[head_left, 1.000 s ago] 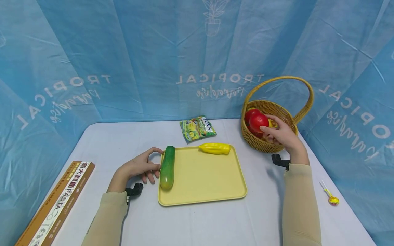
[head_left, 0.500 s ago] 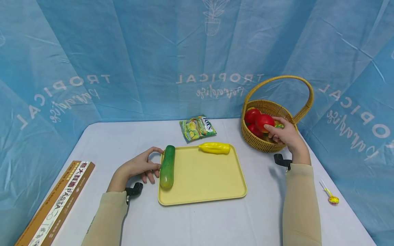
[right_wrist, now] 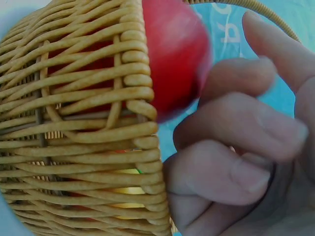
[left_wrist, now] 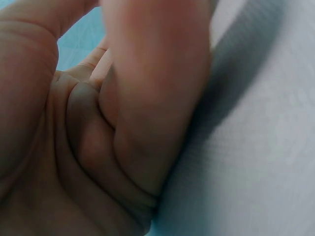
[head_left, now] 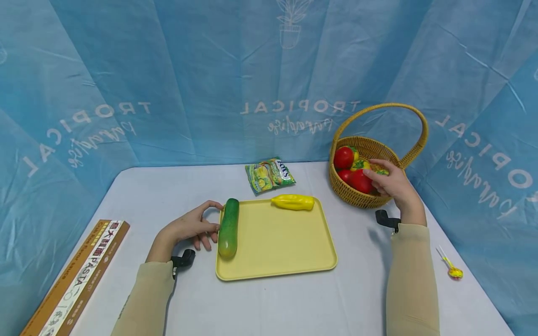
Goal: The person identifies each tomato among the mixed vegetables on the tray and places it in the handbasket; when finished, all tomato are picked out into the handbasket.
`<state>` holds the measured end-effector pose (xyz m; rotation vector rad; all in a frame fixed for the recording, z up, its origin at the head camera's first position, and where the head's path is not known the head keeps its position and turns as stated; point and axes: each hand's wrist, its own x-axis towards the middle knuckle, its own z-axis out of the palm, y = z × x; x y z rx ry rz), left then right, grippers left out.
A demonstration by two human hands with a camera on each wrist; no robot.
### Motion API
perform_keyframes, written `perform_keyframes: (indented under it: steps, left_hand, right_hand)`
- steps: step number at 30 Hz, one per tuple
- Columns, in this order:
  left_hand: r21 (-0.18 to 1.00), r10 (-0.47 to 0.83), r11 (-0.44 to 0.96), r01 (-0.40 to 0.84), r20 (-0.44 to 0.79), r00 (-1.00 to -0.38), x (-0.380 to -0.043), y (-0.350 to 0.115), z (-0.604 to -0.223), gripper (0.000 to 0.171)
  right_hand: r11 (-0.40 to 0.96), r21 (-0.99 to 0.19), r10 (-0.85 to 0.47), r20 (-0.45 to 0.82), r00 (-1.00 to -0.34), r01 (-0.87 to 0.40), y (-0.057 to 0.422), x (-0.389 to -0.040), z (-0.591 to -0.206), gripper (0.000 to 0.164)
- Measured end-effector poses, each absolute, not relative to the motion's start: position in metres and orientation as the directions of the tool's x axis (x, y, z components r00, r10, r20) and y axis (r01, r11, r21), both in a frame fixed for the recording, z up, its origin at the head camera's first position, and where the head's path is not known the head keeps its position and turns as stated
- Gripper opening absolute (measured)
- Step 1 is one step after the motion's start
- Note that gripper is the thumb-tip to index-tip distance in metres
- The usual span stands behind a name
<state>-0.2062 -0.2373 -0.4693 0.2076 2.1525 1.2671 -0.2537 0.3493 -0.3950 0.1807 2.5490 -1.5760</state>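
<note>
The left hand (head_left: pixel 191 227) rests beside a green cucumber (head_left: pixel 228 228) that lies along the left edge of a yellow tray (head_left: pixel 286 238). Its thumb and index fingertips are at the cucumber's side; whether they touch it cannot be told. In the left wrist view the fingers (left_wrist: pixel 157 98) bend loosely. The right hand (head_left: pixel 391 182) is over the rim of a wicker basket (head_left: pixel 355 198), beside a red round apple-like fruit (head_left: pixel 360 181). In the right wrist view its thumb stands apart from the red fruit (right_wrist: pixel 177 54). More red fruit (head_left: pixel 343 157) with yellow-green tops sits in the basket.
A long yellow pepper-like vegetable (head_left: pixel 293 202) lies at the tray's far edge. Behind it is a green candy bag (head_left: pixel 270 176). A pasta box (head_left: pixel 75 277) lies at left, a lollipop (head_left: pixel 454 272) at right. The tall basket handle (head_left: pixel 382 107) arches over the basket.
The right hand has moved slightly right and lowered the red fruit into the basket's near part, letting it go. The left hand, cucumber and tray have not moved.
</note>
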Motion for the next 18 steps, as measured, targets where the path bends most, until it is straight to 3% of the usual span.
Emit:
perform_keyframes:
  steps: [18]
  left_hand:
    - [0.836,0.433,0.522,-0.169,-0.431,-0.792,-0.2068,-0.2381,-0.4711,0.065]
  right_hand:
    - [0.41,-0.9,0.009,-0.154,-0.988,0.144,0.3498,-0.2488,-0.3889,0.086]
